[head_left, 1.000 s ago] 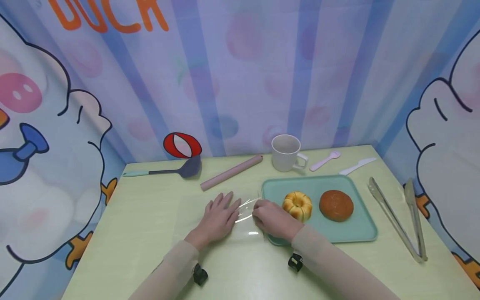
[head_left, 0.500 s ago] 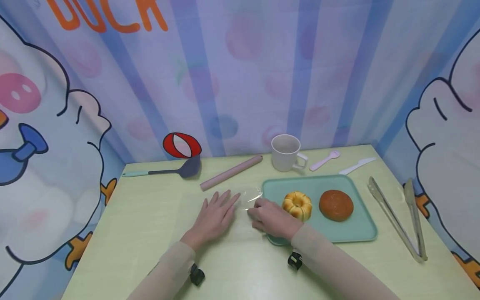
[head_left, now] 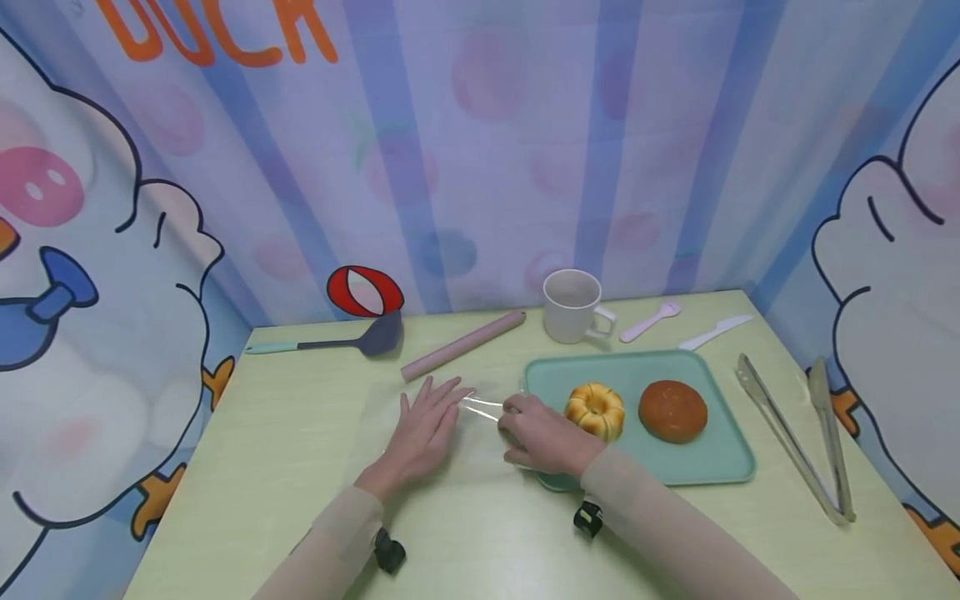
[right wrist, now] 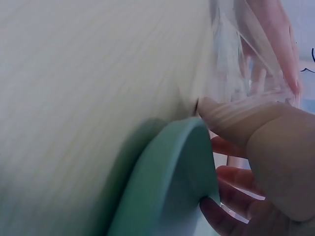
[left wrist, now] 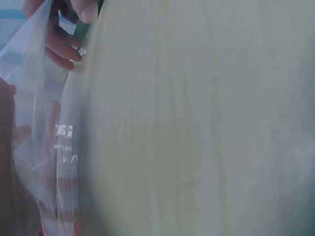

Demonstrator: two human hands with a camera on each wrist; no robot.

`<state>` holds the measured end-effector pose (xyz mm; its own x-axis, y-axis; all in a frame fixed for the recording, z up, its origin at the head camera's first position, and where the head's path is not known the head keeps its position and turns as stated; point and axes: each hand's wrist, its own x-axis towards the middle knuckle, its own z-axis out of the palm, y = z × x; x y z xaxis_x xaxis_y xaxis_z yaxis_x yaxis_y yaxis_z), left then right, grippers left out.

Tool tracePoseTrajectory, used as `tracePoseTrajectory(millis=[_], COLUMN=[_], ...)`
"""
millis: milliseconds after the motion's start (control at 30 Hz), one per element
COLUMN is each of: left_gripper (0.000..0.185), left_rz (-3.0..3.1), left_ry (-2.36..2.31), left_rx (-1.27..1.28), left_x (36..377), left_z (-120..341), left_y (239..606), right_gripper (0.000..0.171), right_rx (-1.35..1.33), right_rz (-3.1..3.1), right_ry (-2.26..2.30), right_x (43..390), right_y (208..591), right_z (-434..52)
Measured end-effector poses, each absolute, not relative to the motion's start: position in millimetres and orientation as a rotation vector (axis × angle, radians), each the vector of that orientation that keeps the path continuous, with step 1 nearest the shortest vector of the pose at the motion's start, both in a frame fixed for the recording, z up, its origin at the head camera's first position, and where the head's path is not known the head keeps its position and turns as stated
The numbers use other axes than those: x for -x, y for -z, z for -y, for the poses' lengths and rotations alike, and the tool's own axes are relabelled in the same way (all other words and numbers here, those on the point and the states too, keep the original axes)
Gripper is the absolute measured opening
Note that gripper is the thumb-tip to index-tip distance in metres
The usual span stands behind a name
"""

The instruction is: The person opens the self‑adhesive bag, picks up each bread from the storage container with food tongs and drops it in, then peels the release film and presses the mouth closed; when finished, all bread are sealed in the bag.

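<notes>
A clear plastic bag [head_left: 480,407] lies on the pale green table [head_left: 300,433], just left of a teal tray [head_left: 720,462]. My left hand [head_left: 423,425] lies flat on the bag with its fingers spread. My right hand [head_left: 536,433] sits at the tray's left corner and pinches the bag's raised edge with curled fingers. In the right wrist view my thumb [right wrist: 246,123] presses on the film [right wrist: 236,64] beside the tray rim [right wrist: 167,182]. The left wrist view shows the bag [left wrist: 34,123] with the right fingers [left wrist: 64,46] behind it.
On the tray sit a yellow ring cake [head_left: 595,410] and a brown bun [head_left: 672,410]. Behind stand a white mug [head_left: 573,306], pink rolling pin [head_left: 462,344], grey spatula [head_left: 330,342], pink spoon [head_left: 649,322] and white knife [head_left: 714,332]. Metal tongs [head_left: 798,437] lie at the right.
My left hand has slid a little left and further away across the bag. My right hand has shifted slightly left, and the bag's edge between the hands now stands up more.
</notes>
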<state>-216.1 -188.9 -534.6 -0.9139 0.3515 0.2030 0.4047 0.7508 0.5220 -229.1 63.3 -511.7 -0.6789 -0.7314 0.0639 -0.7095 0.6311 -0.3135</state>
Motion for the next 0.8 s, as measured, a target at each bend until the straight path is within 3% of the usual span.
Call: tracePoseTrajectory(millis=[233, 500, 800], left_gripper=[0.045, 0.043, 0.043], left_rz=[2.824, 2.833, 2.828], left_ry=[1.192, 1.193, 1.164], left_rx=[0.53, 0.518, 0.514], left_x=[215, 218, 217], left_z=[191, 188, 185], left_y=[536, 541, 541], right_gripper=[0.033, 0.038, 0.041], right_rx=[1.232, 1.233, 1.14], right_rz=[-2.763, -2.826, -2.975], right_ry=[0.518, 0.635, 0.785], right_x=[230, 228, 219], right_y=[508, 497, 465], right_z=[-65, -72, -119])
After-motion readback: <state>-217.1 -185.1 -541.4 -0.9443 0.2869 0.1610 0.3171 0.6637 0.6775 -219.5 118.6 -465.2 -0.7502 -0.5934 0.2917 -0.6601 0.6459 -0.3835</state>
